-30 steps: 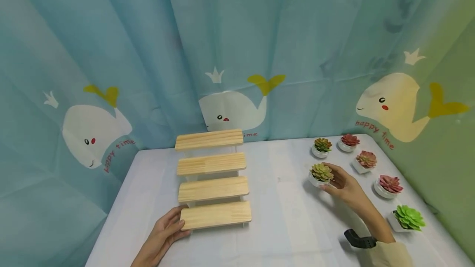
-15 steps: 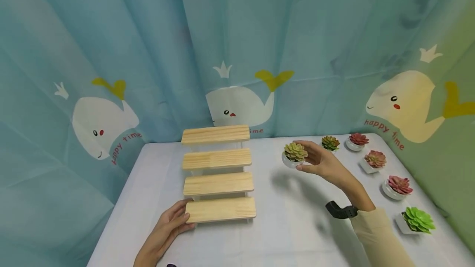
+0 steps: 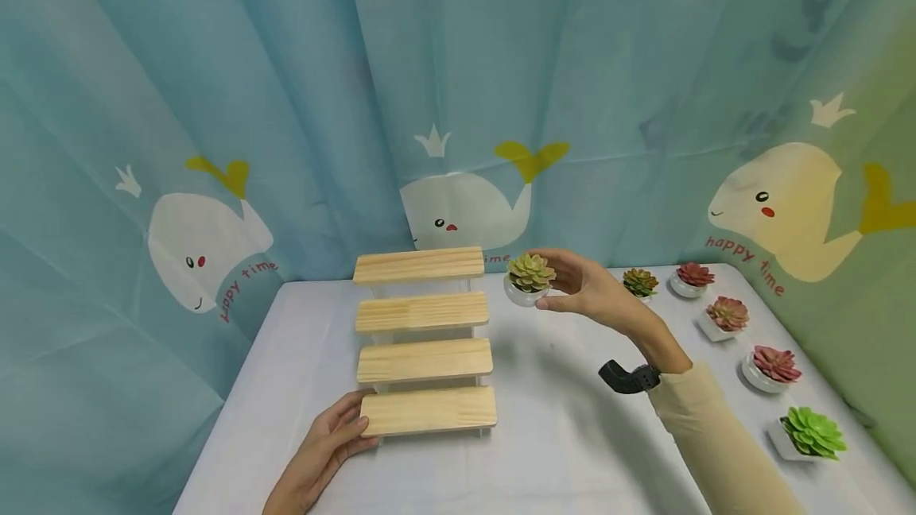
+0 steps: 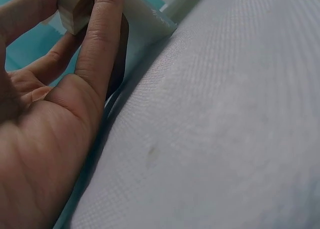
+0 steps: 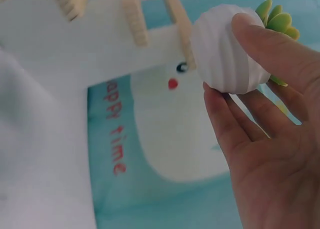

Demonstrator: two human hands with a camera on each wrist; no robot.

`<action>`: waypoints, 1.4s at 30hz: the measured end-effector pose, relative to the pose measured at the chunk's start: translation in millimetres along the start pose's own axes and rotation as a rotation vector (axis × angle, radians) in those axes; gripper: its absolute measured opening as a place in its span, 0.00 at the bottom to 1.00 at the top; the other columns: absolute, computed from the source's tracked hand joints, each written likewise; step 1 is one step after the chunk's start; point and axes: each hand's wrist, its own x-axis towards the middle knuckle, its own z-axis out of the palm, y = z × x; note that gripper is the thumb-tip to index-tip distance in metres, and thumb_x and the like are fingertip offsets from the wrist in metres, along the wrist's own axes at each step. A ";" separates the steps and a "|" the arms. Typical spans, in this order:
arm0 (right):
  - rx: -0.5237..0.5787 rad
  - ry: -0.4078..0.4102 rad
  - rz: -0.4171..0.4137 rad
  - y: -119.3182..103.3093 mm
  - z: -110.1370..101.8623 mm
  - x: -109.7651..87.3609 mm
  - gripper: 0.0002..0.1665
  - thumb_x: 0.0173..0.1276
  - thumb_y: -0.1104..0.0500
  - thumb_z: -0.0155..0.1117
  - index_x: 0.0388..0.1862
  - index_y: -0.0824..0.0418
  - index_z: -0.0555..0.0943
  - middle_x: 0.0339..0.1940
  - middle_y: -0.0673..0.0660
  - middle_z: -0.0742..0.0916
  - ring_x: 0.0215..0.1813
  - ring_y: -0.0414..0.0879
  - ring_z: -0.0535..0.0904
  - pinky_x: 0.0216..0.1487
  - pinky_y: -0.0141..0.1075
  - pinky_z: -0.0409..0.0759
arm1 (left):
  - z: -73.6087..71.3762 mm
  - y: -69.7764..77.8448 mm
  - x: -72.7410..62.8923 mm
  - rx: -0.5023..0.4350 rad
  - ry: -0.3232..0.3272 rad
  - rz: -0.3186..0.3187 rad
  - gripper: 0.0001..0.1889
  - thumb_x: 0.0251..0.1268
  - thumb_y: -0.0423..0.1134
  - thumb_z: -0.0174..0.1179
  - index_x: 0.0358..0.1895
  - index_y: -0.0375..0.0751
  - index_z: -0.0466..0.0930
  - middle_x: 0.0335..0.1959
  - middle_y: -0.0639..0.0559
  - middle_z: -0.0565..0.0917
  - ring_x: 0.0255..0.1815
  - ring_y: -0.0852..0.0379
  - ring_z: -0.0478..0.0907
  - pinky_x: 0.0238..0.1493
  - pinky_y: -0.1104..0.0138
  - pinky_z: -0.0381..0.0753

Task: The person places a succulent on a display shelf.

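Note:
My right hand [image 3: 583, 288] holds a potted succulent [image 3: 529, 272] up off the table, just right of a four-tier wooden stand. Its pale green leaves [image 5: 280, 23] show past the thumb in the right wrist view, and the fingers and thumb grip the ribbed white pot [image 5: 220, 49]. At the stand's lowest board [image 3: 429, 410], my left hand [image 3: 325, 447] grips the left end between thumb and fingers. The left wrist view has the board's end [image 4: 75, 11] between them. Above it, three more bare boards step up toward the back, the top board [image 3: 418, 265] nearest the curtain.
On the right of the white table [image 3: 544, 451] stand several more potted succulents: a green-orange one [image 3: 639, 283], a dark red one [image 3: 694, 275], a pinkish one [image 3: 727, 315], a red one [image 3: 775, 364] and a bright green one [image 3: 813, 431]. A whale-print curtain [image 3: 608, 62] hangs behind.
My right hand has lifted the potted succulent from the table's right side and carried it left and back, close to the stand. The left hand keeps its hold on the lowest board.

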 end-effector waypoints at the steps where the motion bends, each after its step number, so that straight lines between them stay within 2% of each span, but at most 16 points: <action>1: -0.003 -0.014 -0.004 -4.0 1.5 4.4 0.46 0.68 0.60 0.76 0.81 0.52 0.66 0.79 0.56 0.72 0.77 0.47 0.74 0.72 0.36 0.80 | 0.4 -0.5 -0.2 0.005 -0.002 0.005 0.33 0.83 0.33 0.50 0.81 0.26 0.47 0.83 0.29 0.45 0.65 0.67 0.74 0.62 0.65 0.87; 2: -0.008 -0.023 -0.002 -8.2 3.0 8.6 0.46 0.67 0.59 0.77 0.81 0.50 0.66 0.79 0.54 0.73 0.78 0.49 0.72 0.73 0.39 0.79 | 1.0 -0.4 -0.4 0.009 0.002 0.009 0.33 0.83 0.33 0.50 0.81 0.26 0.47 0.83 0.30 0.45 0.65 0.67 0.74 0.61 0.65 0.88; 4: -0.009 -0.040 -0.010 -15.5 5.9 17.9 0.46 0.67 0.59 0.77 0.80 0.49 0.66 0.79 0.53 0.74 0.79 0.52 0.72 0.73 0.42 0.79 | 0.4 0.4 -0.2 0.025 -0.001 0.020 0.33 0.83 0.33 0.50 0.81 0.26 0.47 0.79 0.38 0.60 0.63 0.65 0.75 0.61 0.64 0.88; 6: 0.000 -0.053 -0.022 -22.2 9.3 27.3 0.46 0.67 0.60 0.77 0.80 0.48 0.67 0.78 0.52 0.75 0.79 0.51 0.71 0.74 0.42 0.79 | -0.9 1.2 -0.5 0.041 -0.015 0.035 0.31 0.84 0.33 0.49 0.81 0.27 0.48 0.72 0.47 0.70 0.63 0.63 0.77 0.62 0.64 0.88; 8: 0.004 -0.063 -0.042 -28.2 12.3 36.7 0.45 0.67 0.61 0.77 0.80 0.47 0.68 0.77 0.52 0.76 0.78 0.50 0.72 0.74 0.40 0.78 | -2.1 1.1 -1.1 0.036 -0.027 0.044 0.30 0.84 0.33 0.48 0.81 0.29 0.51 0.70 0.51 0.72 0.63 0.63 0.77 0.62 0.64 0.88; 9: 0.006 -0.071 -0.056 -31.4 13.9 41.4 0.45 0.67 0.61 0.77 0.80 0.48 0.68 0.77 0.53 0.76 0.77 0.49 0.73 0.74 0.39 0.79 | -2.8 0.5 -1.3 0.036 -0.032 0.047 0.28 0.84 0.33 0.48 0.80 0.31 0.53 0.66 0.56 0.75 0.63 0.62 0.78 0.62 0.63 0.87; 12: 0.003 -0.093 -0.100 -40.3 17.7 54.8 0.44 0.68 0.63 0.76 0.79 0.50 0.68 0.76 0.53 0.77 0.77 0.49 0.74 0.75 0.41 0.77 | -1.5 -0.8 -1.6 0.029 -0.027 0.051 0.27 0.84 0.33 0.48 0.79 0.32 0.54 0.66 0.57 0.75 0.62 0.62 0.79 0.61 0.63 0.88; 14: 0.001 -0.109 -0.127 -47.2 20.2 63.7 0.43 0.68 0.64 0.75 0.79 0.52 0.69 0.76 0.54 0.77 0.77 0.49 0.73 0.76 0.43 0.77 | -0.9 -0.2 -0.9 0.033 -0.024 0.053 0.28 0.84 0.32 0.48 0.80 0.29 0.52 0.66 0.58 0.74 0.62 0.63 0.79 0.61 0.64 0.88; 17: 0.007 -0.137 -0.150 -55.7 24.3 76.7 0.43 0.68 0.66 0.75 0.79 0.53 0.69 0.75 0.54 0.77 0.77 0.48 0.73 0.77 0.42 0.76 | -0.2 1.5 0.6 0.038 -0.025 0.056 0.30 0.84 0.32 0.48 0.80 0.26 0.49 0.66 0.58 0.73 0.62 0.63 0.79 0.61 0.64 0.88; 21: 0.023 -0.170 -0.159 -63.5 31.2 94.3 0.41 0.68 0.66 0.74 0.78 0.53 0.70 0.73 0.55 0.79 0.75 0.48 0.75 0.77 0.41 0.76 | -0.1 3.5 1.9 0.040 -0.022 0.050 0.30 0.84 0.32 0.48 0.80 0.27 0.50 0.66 0.56 0.75 0.61 0.62 0.79 0.61 0.64 0.88; 29: 0.024 -0.206 -0.136 -74.8 55.5 124.5 0.43 0.67 0.65 0.75 0.79 0.55 0.69 0.73 0.56 0.80 0.71 0.50 0.80 0.73 0.42 0.80 | -2.9 1.9 -0.9 0.043 -0.015 0.018 0.28 0.83 0.33 0.50 0.79 0.32 0.55 0.69 0.56 0.68 0.63 0.63 0.77 0.61 0.63 0.88; 35: 0.064 -0.244 -0.145 -75.9 79.8 146.9 0.43 0.67 0.67 0.75 0.78 0.59 0.68 0.72 0.58 0.81 0.67 0.50 0.83 0.70 0.41 0.83 | -2.9 -2.6 -4.7 0.041 -0.029 0.016 0.28 0.83 0.34 0.49 0.79 0.31 0.54 0.71 0.53 0.68 0.64 0.63 0.75 0.61 0.62 0.88; 37: 0.058 -0.249 -0.151 -74.1 87.8 151.4 0.42 0.67 0.67 0.74 0.78 0.59 0.68 0.71 0.58 0.81 0.64 0.50 0.84 0.68 0.39 0.84 | -1.2 -4.6 -6.7 0.042 -0.030 0.013 0.28 0.83 0.34 0.49 0.79 0.31 0.54 0.76 0.44 0.62 0.65 0.64 0.74 0.62 0.61 0.88; 40: 0.074 -0.271 -0.159 -71.4 100.1 156.6 0.41 0.68 0.68 0.73 0.77 0.60 0.67 0.71 0.59 0.81 0.64 0.49 0.84 0.67 0.39 0.84 | 0.0 -6.8 -10.0 0.043 -0.028 0.004 0.28 0.83 0.35 0.49 0.79 0.30 0.54 0.83 0.32 0.45 0.66 0.72 0.72 0.61 0.61 0.88; 42: 0.079 -0.285 -0.162 -70.0 107.6 160.2 0.41 0.69 0.67 0.72 0.78 0.60 0.67 0.71 0.59 0.80 0.65 0.49 0.83 0.67 0.38 0.84 | -0.3 -7.2 -11.8 0.042 -0.023 -0.005 0.28 0.83 0.35 0.50 0.79 0.30 0.54 0.85 0.31 0.35 0.65 0.79 0.69 0.61 0.61 0.88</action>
